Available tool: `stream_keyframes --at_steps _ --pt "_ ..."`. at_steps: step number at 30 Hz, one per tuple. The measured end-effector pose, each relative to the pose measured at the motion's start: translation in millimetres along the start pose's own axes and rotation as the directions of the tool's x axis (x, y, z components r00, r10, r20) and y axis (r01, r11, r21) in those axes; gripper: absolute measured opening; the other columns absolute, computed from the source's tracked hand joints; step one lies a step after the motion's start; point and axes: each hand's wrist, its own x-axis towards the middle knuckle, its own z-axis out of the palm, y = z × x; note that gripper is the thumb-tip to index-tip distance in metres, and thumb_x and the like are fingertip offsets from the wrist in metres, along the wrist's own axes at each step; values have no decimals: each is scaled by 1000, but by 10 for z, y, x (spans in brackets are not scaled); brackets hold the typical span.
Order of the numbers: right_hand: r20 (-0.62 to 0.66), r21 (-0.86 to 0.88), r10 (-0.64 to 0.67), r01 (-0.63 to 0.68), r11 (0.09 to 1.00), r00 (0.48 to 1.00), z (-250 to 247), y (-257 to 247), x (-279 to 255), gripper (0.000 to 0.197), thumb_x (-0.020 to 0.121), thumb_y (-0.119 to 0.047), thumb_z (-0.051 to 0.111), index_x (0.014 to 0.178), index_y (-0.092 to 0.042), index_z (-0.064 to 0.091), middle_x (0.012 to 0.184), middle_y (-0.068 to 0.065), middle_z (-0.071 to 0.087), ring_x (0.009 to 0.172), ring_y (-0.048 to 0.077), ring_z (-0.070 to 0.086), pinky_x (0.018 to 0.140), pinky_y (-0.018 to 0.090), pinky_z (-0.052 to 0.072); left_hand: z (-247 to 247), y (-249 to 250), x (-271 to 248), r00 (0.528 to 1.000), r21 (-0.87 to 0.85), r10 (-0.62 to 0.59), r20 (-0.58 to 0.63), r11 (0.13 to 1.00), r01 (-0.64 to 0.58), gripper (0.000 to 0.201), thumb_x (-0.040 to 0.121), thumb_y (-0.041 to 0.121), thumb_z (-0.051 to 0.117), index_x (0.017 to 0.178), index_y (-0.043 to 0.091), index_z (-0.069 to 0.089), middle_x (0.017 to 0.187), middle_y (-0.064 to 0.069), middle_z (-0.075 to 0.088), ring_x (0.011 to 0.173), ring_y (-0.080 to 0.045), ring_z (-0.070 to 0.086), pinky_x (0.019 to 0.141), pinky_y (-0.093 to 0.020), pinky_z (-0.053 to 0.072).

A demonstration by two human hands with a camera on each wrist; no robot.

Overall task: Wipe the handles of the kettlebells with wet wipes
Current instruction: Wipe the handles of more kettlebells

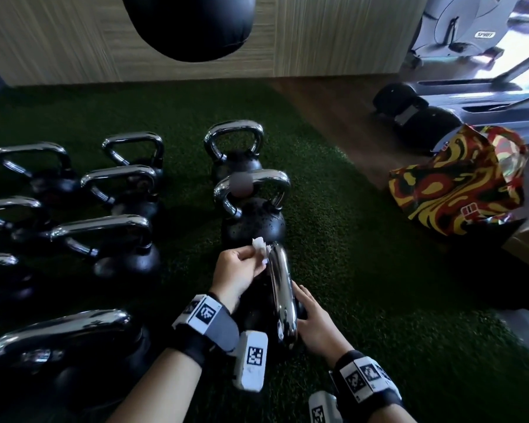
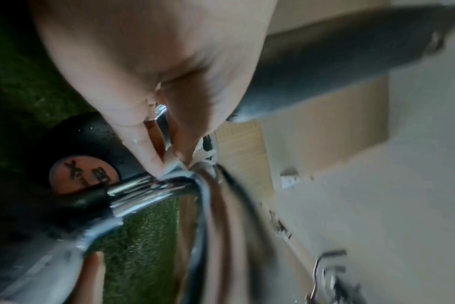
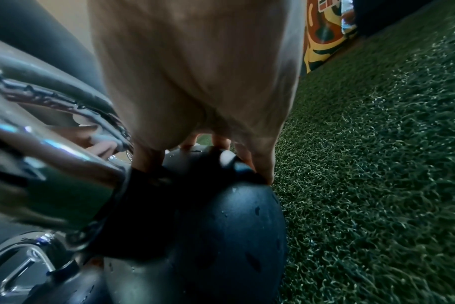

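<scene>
A crumpled white wet wipe is pinched between thumb and fingertips of the left hand and pressed to the far end of a smooth, rounded chrome handle at six o'clock on the tufted green turf. The kettlebell's matte black ball, beaded with droplets, is steadied by the right hand, set at the handle's four o'clock, fingers spread over it.
</scene>
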Motion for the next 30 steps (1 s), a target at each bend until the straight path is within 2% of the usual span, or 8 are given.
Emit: stream_keyframes --at_steps 3,8,12,16,21,26,28,30 --pt "-9 10 20 -20 1000 1000 12 13 20 78 93 -21 73 157 -37 30 169 1 21 156 11 16 111 12 13 -32 152 -162 1000 -117 -17 14 993 18 9 90 4 74 83 6 79 83 -9 79 74 -12 74 71 -17 60" --pt "-2 28 18 -18 999 1000 62 86 55 81 92 -23 74 157 -39 28 170 4 18 157 13 14 114 15 15 -143 119 -768 996 24 3 84 1000 -5 16 81 6 82 96 1 81 92 -14 80 85 -22 77 81 -28 62" --pt "8 6 30 -30 1000 1000 36 92 122 81 92 -22 74 159 -32 30 168 2 23 157 15 14 117 17 15 -97 221 -615 999 50 35 -10 998 -35 16 78 6 86 93 3 80 91 -14 80 83 -22 78 80 -30 63" --pt "-20 72 43 -41 997 999 88 146 150 90 74 -44 76 154 -45 35 164 3 34 153 21 31 125 40 29 -46 257 -612 1000 -120 -21 -23 993 18 13 77 -2 83 87 2 76 79 -10 79 66 -12 74 65 -19 61" --pt "-22 92 20 -18 996 1000 132 226 190 100 64 -58 72 156 -39 37 159 5 40 152 20 33 123 42 33 -318 -163 -1068 982 -36 -110 156 992 117 31 68 7 88 94 -8 76 98 -24 77 84 -23 73 77 -28 63" --pt "-20 70 -6 8 998 1000 138 316 261 96 65 -59 73 153 -45 38 153 14 44 139 17 46 118 46 40 -430 -222 -1123 960 120 117 255 981 -151 17 70 16 89 85 9 84 90 -11 81 89 -22 78 82 -29 61" --pt "-19 99 -14 16 995 1000 148 330 271 96 63 -58 74 152 -49 37 155 13 43 131 10 44 118 48 40 -446 -264 -1153 950 163 133 281 969 -184 15 71 17 88 85 14 85 92 -5 81 92 -18 78 83 -23 58" --pt "-10 98 -8 9 995 1000 164 369 284 97 64 -56 76 151 -52 35 156 8 43 140 16 46 118 47 41 -462 -305 -1186 937 202 120 329 960 -194 14 73 19 88 87 17 86 97 0 81 100 -13 77 91 -20 55"
